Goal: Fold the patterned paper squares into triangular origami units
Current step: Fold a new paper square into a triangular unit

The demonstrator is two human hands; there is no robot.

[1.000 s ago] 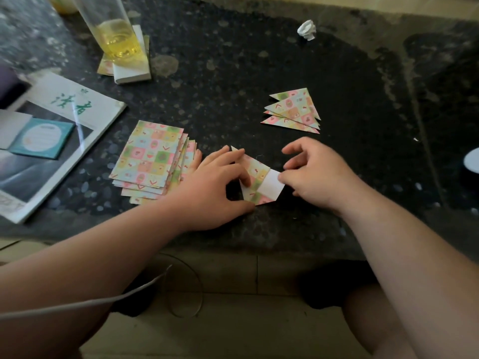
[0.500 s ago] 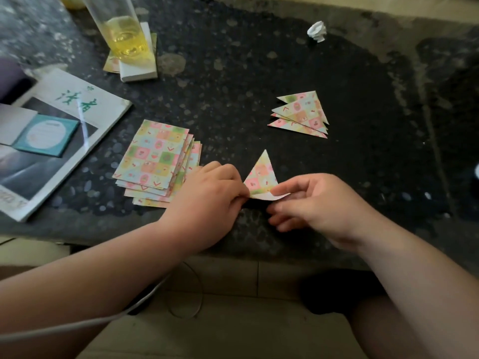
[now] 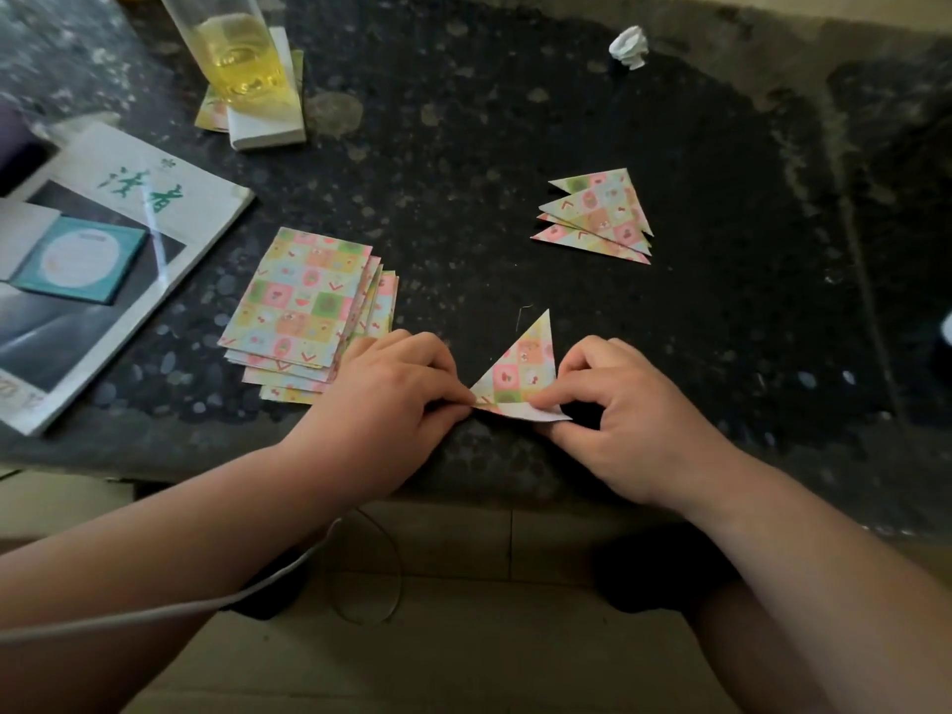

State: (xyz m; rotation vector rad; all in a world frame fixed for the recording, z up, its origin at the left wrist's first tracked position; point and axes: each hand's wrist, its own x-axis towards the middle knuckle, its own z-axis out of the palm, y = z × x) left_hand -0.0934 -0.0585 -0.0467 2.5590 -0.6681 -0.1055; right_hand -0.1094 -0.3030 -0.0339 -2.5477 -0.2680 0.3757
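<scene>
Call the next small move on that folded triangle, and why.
Probably flatten the bottom fold by running a thumb along the lower edge. The left hand pinches the triangle at its lower left corner, the right hand at the lower right, and a white flap shows along that edge, so the crease looks unset.

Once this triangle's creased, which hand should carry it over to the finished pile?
Probably right. Both pinch the triangle, but the finished pile lies beyond the right hand, while the left hand sits beside the unfolded stack.
</scene>
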